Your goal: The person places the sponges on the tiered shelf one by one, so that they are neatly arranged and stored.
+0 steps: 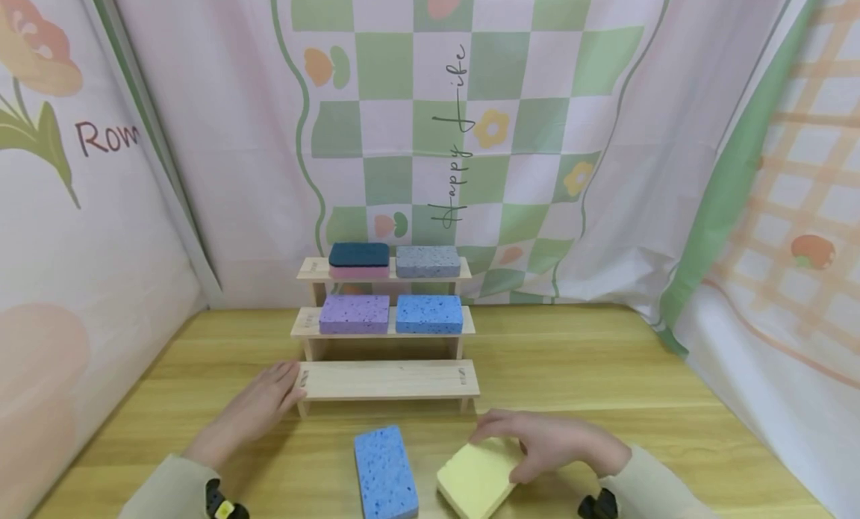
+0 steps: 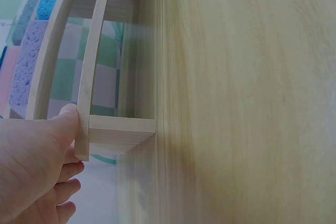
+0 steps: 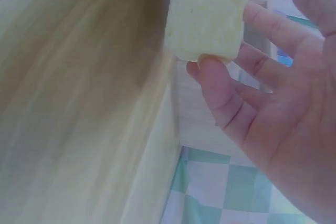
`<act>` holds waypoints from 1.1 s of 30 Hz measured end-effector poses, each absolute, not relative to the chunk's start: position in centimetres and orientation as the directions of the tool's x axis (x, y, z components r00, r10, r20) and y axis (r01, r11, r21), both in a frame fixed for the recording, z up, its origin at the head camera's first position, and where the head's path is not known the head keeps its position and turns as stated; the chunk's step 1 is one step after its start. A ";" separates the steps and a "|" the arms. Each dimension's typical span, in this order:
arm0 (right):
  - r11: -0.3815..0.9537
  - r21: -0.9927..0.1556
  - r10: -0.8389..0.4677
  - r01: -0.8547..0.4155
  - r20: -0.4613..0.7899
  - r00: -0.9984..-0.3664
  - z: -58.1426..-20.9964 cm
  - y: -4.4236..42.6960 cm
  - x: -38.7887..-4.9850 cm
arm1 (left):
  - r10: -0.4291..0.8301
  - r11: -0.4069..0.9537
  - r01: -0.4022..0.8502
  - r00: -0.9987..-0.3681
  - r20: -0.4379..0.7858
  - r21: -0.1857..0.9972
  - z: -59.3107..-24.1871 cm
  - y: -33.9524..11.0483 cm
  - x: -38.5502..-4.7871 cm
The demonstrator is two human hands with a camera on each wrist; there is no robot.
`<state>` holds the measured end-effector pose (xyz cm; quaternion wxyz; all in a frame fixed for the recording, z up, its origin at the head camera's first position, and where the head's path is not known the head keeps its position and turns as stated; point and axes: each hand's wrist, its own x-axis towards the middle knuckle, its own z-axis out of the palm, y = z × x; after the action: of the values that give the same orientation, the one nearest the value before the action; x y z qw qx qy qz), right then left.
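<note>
A tiered wooden shelf (image 1: 390,381) stands on the table. At the left end of its lowest step, my left hand (image 1: 258,399) pinches the board, the thumb at the front edge and the fingers behind; the left wrist view shows this hand (image 2: 37,166) close up. My right hand (image 1: 544,444) holds a yellow sponge (image 1: 478,476) between thumb and fingers, in front of the shelf's right end. From the right wrist, the sponge (image 3: 207,17) hides part of the fingers. A blue speckled sponge (image 1: 386,473) lies on the table just left of the yellow one.
On the middle step sit a purple sponge (image 1: 354,314) and another blue sponge (image 1: 429,314). The top step bears a pink sponge with a dark green top (image 1: 359,256) and a grey sponge (image 1: 428,261). Patterned curtains (image 1: 242,168) surround the wooden table (image 1: 571,362).
</note>
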<state>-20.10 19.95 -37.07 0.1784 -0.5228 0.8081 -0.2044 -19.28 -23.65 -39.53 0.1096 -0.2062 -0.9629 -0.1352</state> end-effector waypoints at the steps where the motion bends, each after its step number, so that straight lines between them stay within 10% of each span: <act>1: 0.358 -0.515 -0.922 -0.779 -0.060 -0.383 -37.0 19.9 -20.1 | 0.366 0.878 0.426 -0.891 0.267 0.217 -39.5 -23.6 -19.3; 33: 0.407 -0.449 -0.872 -0.795 0.068 -0.485 -33.1 13.3 -21.0 | 0.372 0.876 0.434 -0.886 0.275 0.212 -39.7 -23.7 -19.4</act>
<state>-21.00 13.26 -33.13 0.0886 -0.4999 0.8340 -0.2162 -19.42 -23.75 -39.72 0.1136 -0.2095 -0.9618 -0.1348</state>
